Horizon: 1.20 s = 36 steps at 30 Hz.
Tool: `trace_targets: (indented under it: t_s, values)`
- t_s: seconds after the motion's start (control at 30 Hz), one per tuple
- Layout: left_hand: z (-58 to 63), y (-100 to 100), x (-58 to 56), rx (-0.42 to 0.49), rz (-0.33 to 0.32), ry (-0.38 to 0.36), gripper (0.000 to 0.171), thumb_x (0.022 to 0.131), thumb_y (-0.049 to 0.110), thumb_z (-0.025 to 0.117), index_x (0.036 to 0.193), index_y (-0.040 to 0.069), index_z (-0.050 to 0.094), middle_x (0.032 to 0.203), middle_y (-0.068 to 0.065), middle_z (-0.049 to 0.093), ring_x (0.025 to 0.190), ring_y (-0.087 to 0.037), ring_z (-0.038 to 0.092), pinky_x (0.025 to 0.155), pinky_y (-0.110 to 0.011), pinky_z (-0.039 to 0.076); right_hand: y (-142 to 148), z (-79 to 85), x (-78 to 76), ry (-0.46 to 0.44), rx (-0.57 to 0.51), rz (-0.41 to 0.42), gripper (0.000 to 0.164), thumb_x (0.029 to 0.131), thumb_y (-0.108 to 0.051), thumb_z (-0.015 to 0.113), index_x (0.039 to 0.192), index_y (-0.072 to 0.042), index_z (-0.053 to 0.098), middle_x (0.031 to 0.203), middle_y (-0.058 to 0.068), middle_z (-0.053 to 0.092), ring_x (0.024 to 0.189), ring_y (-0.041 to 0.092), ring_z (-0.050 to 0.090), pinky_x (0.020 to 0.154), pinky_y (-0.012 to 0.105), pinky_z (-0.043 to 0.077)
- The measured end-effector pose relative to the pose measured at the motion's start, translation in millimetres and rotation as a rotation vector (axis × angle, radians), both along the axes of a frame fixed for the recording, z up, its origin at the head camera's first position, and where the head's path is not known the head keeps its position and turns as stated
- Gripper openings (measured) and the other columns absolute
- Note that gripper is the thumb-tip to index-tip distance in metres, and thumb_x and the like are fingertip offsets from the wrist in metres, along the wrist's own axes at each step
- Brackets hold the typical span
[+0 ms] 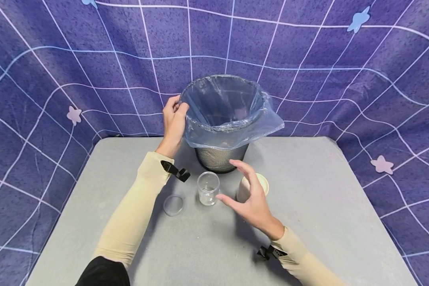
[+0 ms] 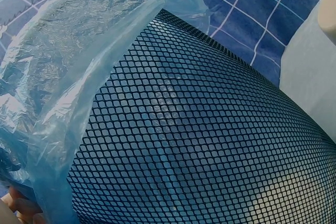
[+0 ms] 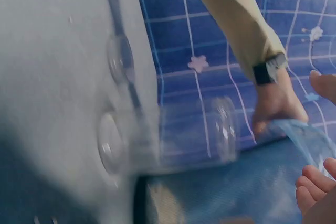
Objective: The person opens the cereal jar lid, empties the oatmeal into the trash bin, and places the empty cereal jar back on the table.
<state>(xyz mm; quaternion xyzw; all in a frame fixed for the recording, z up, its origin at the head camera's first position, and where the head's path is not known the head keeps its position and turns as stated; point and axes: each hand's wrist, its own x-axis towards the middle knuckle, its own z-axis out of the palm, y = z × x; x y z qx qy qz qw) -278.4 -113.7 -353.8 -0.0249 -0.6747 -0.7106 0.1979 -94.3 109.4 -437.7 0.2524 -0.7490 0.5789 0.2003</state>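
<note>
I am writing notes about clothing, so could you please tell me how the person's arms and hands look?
The left hand and right hand wear no gloves. Both cream sleeves carry a black band near the end; black cloth shows farther up on the left.

My left hand [image 1: 174,123] is gripping while my right hand [image 1: 255,202] is spreading wide.
My left arm [image 1: 132,214] is stretching forward, its thumb [image 1: 183,109] and fingers [image 1: 169,105] curling in a firm hold. My right arm [image 1: 302,258] is angling inward from my right side, thumb and gently curved fingers standing well apart, forming a broad C.
</note>
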Motion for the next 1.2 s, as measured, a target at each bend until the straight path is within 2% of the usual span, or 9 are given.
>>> trace_targets:
  t_s: [0.17,0.3,0.53,0.63,0.87,1.0,1.2]
  values:
    - [0.6,0.7,1.2,0.002,0.001,-0.005,0.041,0.093,0.007,0.058,0.131,-0.005,0.067,0.104,-0.002,0.066,0.092,-0.010,0.058,0.085,-0.024,0.044,20.5,1.7,-1.0,0.024,-0.016,-0.071,0.092,0.073,0.000,0.096,0.153,-0.004,0.049,0.153,0.013,0.056,0.146,0.032,0.049,0.126,0.044,0.032]
    - [0.6,0.7,0.6,0.007,-0.001,0.000,0.041,0.093,0.006,0.057,0.131,-0.005,0.067,0.106,-0.004,0.066,0.092,-0.010,0.058,0.086,-0.024,0.044,33.2,-0.4,0.3,0.003,-0.036,-0.110,0.093,0.071,0.005,0.096,0.152,-0.003,0.049,0.153,0.010,0.056,0.146,0.030,0.049,0.126,0.041,0.031]
    - [0.5,0.4,0.2,0.013,0.002,-0.003,0.040,0.093,0.006,0.057,0.130,-0.005,0.067,0.105,-0.004,0.066,0.092,-0.010,0.058,0.086,-0.024,0.044,51.2,-4.6,-0.1,0.000,-0.020,-0.169,0.099,0.067,0.004,0.098,0.153,-0.003,0.049,0.153,0.015,0.055,0.143,0.032,0.049,0.125,0.038,0.032]
    - [0.7,0.5,0.5,0.004,0.004,-0.004,0.040,0.093,0.006,0.058,0.130,-0.005,0.067,0.105,-0.004,0.067,0.092,-0.009,0.058,0.086,-0.024,0.044,60.2,-8.6,-0.1,-0.030,-0.006,-0.192,0.099,0.068,0.003,0.098,0.154,-0.004,0.049,0.153,0.014,0.055,0.144,0.029,0.049,0.125,0.038,0.033]
    - [0.8,-0.9,-0.2,-0.004,0.009,-0.002,0.040,0.093,0.006,0.057,0.131,-0.004,0.067,0.107,-0.006,0.067,0.094,-0.010,0.059,0.087,-0.024,0.044,83.0,-22.7,-0.4,-0.134,-0.007,-0.166,0.104,0.067,0.007,0.098,0.156,-0.003,0.045,0.155,0.010,0.052,0.146,0.028,0.047,0.125,0.044,0.032]
    - [0.6,-1.7,-1.2,-0.003,0.006,0.001,0.040,0.093,0.006,0.058,0.130,-0.005,0.067,0.102,-0.002,0.066,0.092,-0.011,0.058,0.087,-0.024,0.044,94.8,-31.6,1.8,-0.163,0.012,-0.146,0.107,0.065,0.007,0.098,0.157,-0.001,0.042,0.155,0.015,0.051,0.145,0.030,0.046,0.124,0.038,0.032]
    - [-0.9,-2.0,-1.7,-0.012,-0.001,-0.003,0.038,0.095,0.006,0.057,0.130,-0.005,0.067,0.099,0.000,0.065,0.090,-0.011,0.058,0.085,-0.024,0.044,108.3,-46.4,5.9,-0.211,0.073,-0.109,0.110,0.063,0.005,0.100,0.156,0.000,0.042,0.154,0.013,0.052,0.145,0.030,0.046,0.123,0.026,0.031]
